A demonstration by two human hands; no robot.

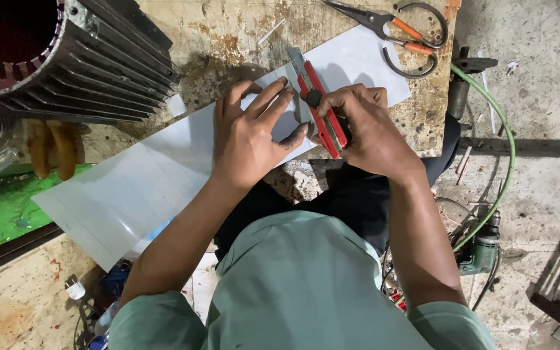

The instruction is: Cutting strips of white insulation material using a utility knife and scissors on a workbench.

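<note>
Fingers (273, 97) of the left hand (251, 133) spread flat, pinning a smooth white sheet (163, 168) on the worn wooden board (228, 39). Right hand (364, 126) grips a red utility knife (319, 107) against it. Beyond lie orange-handled snips (403, 29) and a ribbed metal motor housing (92, 61).

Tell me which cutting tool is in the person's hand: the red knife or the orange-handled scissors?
The red utility knife, gripped by the right hand over the white sheet. The scissors lie untouched on the wooden board's far edge.
</note>
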